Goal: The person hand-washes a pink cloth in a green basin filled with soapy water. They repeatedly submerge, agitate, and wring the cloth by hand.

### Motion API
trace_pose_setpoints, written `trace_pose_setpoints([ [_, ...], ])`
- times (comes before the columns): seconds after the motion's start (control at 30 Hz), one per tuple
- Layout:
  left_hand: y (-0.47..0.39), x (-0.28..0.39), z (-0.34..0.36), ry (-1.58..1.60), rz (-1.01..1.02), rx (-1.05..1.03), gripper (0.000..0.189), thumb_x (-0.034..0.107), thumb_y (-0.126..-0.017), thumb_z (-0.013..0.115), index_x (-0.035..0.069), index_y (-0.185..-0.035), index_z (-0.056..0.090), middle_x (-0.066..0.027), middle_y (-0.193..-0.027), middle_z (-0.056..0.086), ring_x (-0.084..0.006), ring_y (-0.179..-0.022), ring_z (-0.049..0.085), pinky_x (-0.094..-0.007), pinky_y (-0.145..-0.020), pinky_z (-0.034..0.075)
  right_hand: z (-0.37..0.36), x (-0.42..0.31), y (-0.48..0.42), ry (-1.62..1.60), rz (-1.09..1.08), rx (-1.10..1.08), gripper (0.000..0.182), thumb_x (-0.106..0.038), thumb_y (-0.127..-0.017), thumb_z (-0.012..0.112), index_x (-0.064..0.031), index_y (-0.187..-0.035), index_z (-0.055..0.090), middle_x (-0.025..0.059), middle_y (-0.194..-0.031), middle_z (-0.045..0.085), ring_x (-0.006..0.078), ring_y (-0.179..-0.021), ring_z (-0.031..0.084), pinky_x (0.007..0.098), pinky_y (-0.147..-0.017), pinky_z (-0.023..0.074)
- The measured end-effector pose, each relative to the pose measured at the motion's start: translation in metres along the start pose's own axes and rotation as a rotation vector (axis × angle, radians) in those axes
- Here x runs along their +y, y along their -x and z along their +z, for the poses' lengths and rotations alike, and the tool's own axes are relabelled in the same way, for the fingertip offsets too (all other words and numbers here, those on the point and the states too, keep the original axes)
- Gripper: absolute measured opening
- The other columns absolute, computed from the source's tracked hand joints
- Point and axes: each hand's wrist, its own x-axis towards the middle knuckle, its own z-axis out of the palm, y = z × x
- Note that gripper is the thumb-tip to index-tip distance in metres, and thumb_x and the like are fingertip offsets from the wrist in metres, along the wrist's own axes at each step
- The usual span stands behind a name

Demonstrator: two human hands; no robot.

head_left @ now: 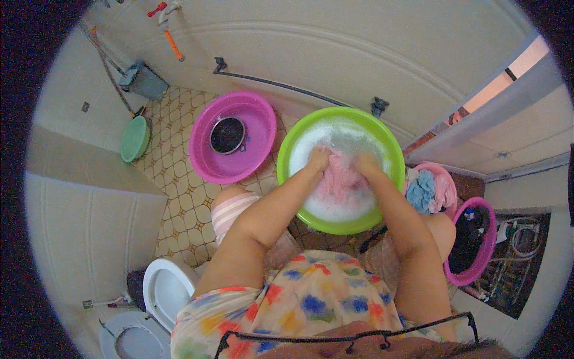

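Observation:
In front of me stands a lime-green plastic basin (284, 152) filled with white suds (305, 148). A wet pink cloth (338, 177) lies bunched in the middle of the foam. My left hand (319, 158) is closed on the cloth's upper left part. On the cloth's right side, my right hand (367, 164) is blurred by motion and partly lost in the foam, so its grip is unclear. Both forearms reach over the basin's near rim.
Left of the green basin, a pink basin (258, 148) holds a dark round pot (228, 135). Blue and pink clothes (421, 190) fill a pink tub at right, near a magenta basin (489, 215) of dark items. A toilet (134, 336) stands lower left; a pipe (287, 84) runs along the wall.

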Motion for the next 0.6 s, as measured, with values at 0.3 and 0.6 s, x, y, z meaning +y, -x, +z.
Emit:
trace_pose_setpoints([
  [0.3, 0.031, 0.037, 0.026, 0.377, -0.278, 0.028, 0.049, 0.046, -0.086, 0.045, 0.009, -0.119, 0.043, -0.0116, -0.116, 0.05, -0.0248, -0.103, 0.049, -0.0376, -0.084, 0.042, -0.02, -0.079, 0.059, -0.193, -0.403, 0.393, 0.024, -0.016, -0.08, 0.051, -0.0015, -0.098, 0.057, 0.0166, -0.095, 0.06, 0.0342, -0.082, 0.058, 0.0416, -0.076, 0.0453],
  [0.6, 0.055, 0.033, 0.058, 0.653, -0.096, -0.278, 0.046, 0.048, -0.084, 0.045, 0.01, -0.109, 0.05, -0.0113, -0.105, 0.056, -0.0288, -0.094, 0.053, -0.0419, -0.078, 0.045, -0.052, -0.083, 0.058, -0.048, -0.21, 0.355, 0.026, -0.023, -0.083, 0.047, -0.0002, -0.09, 0.059, 0.0206, -0.084, 0.06, 0.0365, -0.079, 0.057, 0.0445, -0.074, 0.0443],
])
